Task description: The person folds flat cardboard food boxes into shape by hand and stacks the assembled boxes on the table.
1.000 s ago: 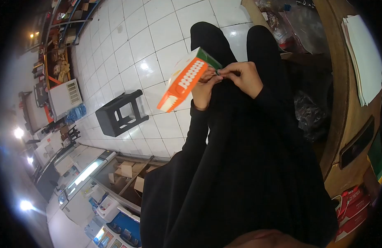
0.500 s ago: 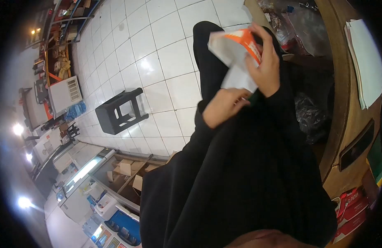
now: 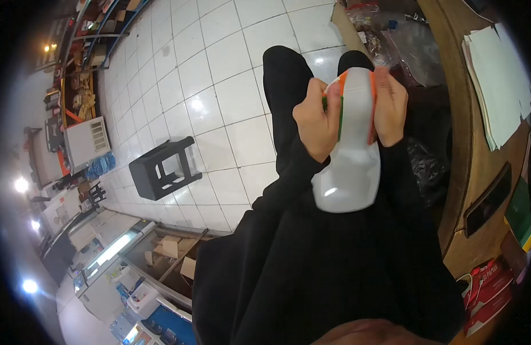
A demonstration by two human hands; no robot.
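Note:
Over my dark-clothed lap, both hands grip a white, glossy, curved sheet point(image 3: 354, 167) with orange and green on its edges. It looks like printed card or a thin package seen from its plain side; I cannot tell which. My left hand point(image 3: 318, 122) is closed on its left edge, thumb on the white face, beside a green strip. On the opposite edge my right hand point(image 3: 390, 108) is closed, thumb pointing away from me. The sheet narrows between the hands and flares into a rounded end nearer my body.
A wooden desk point(image 3: 449, 190) at right carries papers point(image 3: 498, 86), a dark phone point(image 3: 488, 198) and red packets point(image 3: 487, 287). Plastic bags point(image 3: 418, 46) lie beneath it. A black stool point(image 3: 162, 169) lies on its side on the tiled floor point(image 3: 219, 98). Cardboard boxes point(image 3: 169, 248) sit lower left.
The sheet has turned so its plain white side faces up, lengthwise toward me, its orange print now mostly hidden. My left hand has moved up and away from me; my right hand has shifted right and down.

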